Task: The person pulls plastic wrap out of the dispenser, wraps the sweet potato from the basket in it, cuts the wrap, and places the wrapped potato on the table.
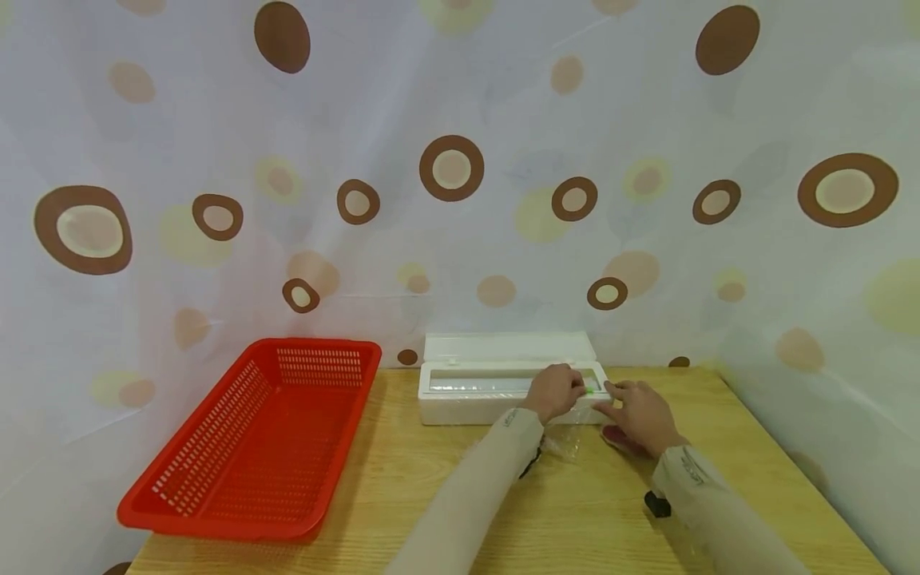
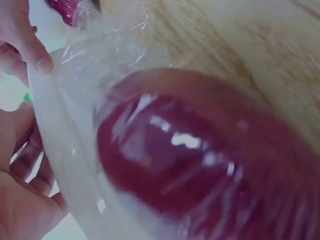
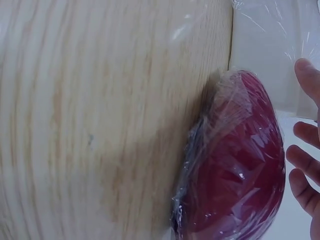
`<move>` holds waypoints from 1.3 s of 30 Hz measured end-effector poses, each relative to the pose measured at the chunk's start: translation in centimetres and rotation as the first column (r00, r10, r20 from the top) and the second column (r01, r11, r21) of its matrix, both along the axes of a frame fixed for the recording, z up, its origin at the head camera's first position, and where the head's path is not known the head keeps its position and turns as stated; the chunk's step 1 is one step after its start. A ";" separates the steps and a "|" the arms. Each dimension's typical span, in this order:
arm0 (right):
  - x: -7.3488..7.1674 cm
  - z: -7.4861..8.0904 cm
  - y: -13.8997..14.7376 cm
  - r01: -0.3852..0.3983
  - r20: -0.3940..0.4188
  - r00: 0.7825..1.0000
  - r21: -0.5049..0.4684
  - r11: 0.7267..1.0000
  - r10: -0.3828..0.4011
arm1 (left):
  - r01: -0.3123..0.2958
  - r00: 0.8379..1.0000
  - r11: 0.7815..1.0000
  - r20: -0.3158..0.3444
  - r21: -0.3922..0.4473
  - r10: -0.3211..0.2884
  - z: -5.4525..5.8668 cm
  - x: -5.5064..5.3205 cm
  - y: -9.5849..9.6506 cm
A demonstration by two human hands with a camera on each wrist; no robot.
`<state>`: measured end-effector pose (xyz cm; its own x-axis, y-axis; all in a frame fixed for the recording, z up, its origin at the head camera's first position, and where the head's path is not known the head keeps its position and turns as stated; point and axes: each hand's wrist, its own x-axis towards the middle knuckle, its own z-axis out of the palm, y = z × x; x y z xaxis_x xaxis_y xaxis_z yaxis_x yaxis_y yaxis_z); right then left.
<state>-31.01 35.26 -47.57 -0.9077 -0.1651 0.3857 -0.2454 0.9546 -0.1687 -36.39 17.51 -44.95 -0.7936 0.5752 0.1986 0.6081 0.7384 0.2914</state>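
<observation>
A white cling film box (image 1: 460, 411) stands at the back of the table with its lid raised. My left hand (image 1: 553, 391) is over its front edge, fingertips at a small green slide cutter (image 1: 589, 390), which they appear to pinch. My right hand (image 1: 643, 415) grips the box's right end, thumb on the front wall. Clear cling film (image 1: 564, 442) hangs from the front edge. A dark red, rounded, film-wrapped item (image 3: 235, 165) lies below my right hand. Another dark red item (image 2: 165, 145) under film looms close in the left wrist view; my forearm hides it in the head view.
A red plastic basket (image 1: 269, 527) with slotted walls stands on the left of the wooden table (image 1: 568, 527). A patterned curtain (image 1: 503, 239) hangs right behind the box and along the table's right side.
</observation>
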 end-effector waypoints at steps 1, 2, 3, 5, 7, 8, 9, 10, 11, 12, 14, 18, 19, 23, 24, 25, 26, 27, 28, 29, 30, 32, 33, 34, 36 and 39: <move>0.0 -0.1 0.0 0.007 0.007 1.000 0.004 1.000 -0.007 | -0.008 1.000 0.999 -0.008 -0.036 0.007 0.2 0.1 -0.1; 0.0 -0.2 0.0 0.012 0.012 1.000 0.010 1.000 -0.012 | -0.013 1.000 0.998 -0.010 -0.068 0.012 0.3 0.2 -0.3; -0.1 -0.3 0.1 0.017 0.015 1.000 0.017 1.000 -0.018 | -0.017 1.000 0.995 -0.010 -0.097 0.016 0.6 0.2 -0.6; -0.2 -0.3 0.2 0.024 0.020 1.000 0.022 0.999 -0.024 | -0.020 1.000 0.989 -0.020 -0.149 0.017 1.0 0.3 -1.3; -0.3 -0.4 0.3 0.028 0.021 0.999 0.024 0.999 -0.028 | -0.013 0.999 0.981 -0.037 -0.194 0.006 1.3 0.3 -2.2; -0.3 -0.5 0.3 0.029 0.025 0.999 0.024 0.999 -0.029 | -0.006 0.999 0.977 -0.043 -0.212 -0.003 1.4 0.3 -2.7; -0.2 -0.5 0.3 0.030 0.029 0.999 0.020 0.999 -0.031 | 0.000 0.998 0.973 -0.058 -0.230 -0.013 1.4 0.3 -3.3; -0.3 -0.5 0.2 0.028 0.034 0.999 0.020 0.999 -0.029 | -0.001 0.997 0.970 -0.073 -0.243 -0.017 1.4 0.2 -4.0; -0.4 -0.4 0.2 0.026 0.036 0.999 0.018 0.999 -0.027 | -0.004 0.996 0.966 -0.085 -0.257 -0.019 1.4 0.1 -4.8; -0.5 -0.4 0.1 0.025 0.041 0.999 0.017 1.000 -0.026 | -0.007 0.996 0.963 -0.090 -0.269 -0.018 1.5 0.0 -5.7; -0.5 -0.2 0.1 0.023 0.048 0.999 0.012 1.000 -0.024 | -0.016 0.996 0.961 -0.094 -0.278 -0.011 1.5 -0.3 -7.4; -0.3 0.0 0.2 0.026 0.048 0.999 0.004 1.000 -0.026 | -0.051 0.994 0.957 -0.112 -0.285 0.020 1.3 -0.5 -11.1; -0.3 0.0 0.2 0.026 0.042 0.999 0.005 1.000 -0.026 | -0.064 0.992 0.957 -0.125 -0.284 0.029 1.3 -0.5 -12.1; -0.3 -0.1 0.0 0.010 0.027 1.000 0.004 1.000 -0.010 | -0.167 0.978 0.952 -0.164 -0.256 0.128 1.0 0.0 -16.7; -0.3 -0.1 -0.1 0.003 0.028 1.000 0.002 1.000 -0.003 | -0.205 0.971 0.949 -0.169 -0.241 0.167 0.8 0.1 -17.9; -0.3 -0.1 -0.1 0.003 0.028 1.000 0.004 1.000 -0.003 | -0.238 0.965 0.947 -0.163 -0.215 0.205 0.8 0.3 -18.8; -0.4 -0.1 -0.1 0.001 0.033 0.999 0.005 1.000 -0.001 | -0.272 0.958 0.946 -0.142 -0.175 0.249 0.7 0.4 -19.7; -0.3 -0.1 -0.2 0.002 0.034 0.999 0.006 1.000 -0.003 | -0.298 0.952 0.946 -0.114 -0.131 0.284 0.6 0.6 -20.5; -0.4 -0.2 -0.2 0.005 0.034 0.999 0.009 1.000 -0.005 | -0.313 0.948 0.946 -0.087 -0.080 0.306 0.5 0.6 -21.2; -0.4 -0.2 -0.2 0.010 0.034 0.999 0.013 1.000 -0.011 | -0.324 0.945 0.946 -0.064 -0.034 0.321 0.4 0.7 -21.8; -0.4 -0.2 -0.3 0.010 0.031 0.999 0.017 1.000 -0.011 | -0.324 0.945 0.946 -0.041 0.022 0.325 0.4 0.8 -22.3; -0.4 -0.2 -0.2 0.012 0.024 1.000 0.016 1.000 -0.012 | -0.318 0.947 0.939 0.000 0.130 0.320 0.3 0.8 -22.8; -0.4 -0.3 -0.2 0.010 0.022 1.000 0.014 1.000 -0.010 | -0.310 0.949 0.936 -0.012 0.166 0.316 0.2 0.7 -23.0; -0.5 -0.3 -0.2 0.006 0.022 1.000 0.012 1.000 -0.006 | -0.305 0.949 0.931 -0.024 0.200 0.316 0.2 0.7 -23.1; -0.5 -0.3 -0.2 0.002 0.028 1.000 0.005 1.000 -0.002 | -0.304 0.944 0.925 -0.058 0.229 0.325 0.2 0.6 -23.3; -0.5 -0.3 0.0 0.003 0.037 0.999 -0.004 1.000 -0.003 | -0.314 0.939 0.919 -0.065 0.240 0.337 0.2 0.6 -23.5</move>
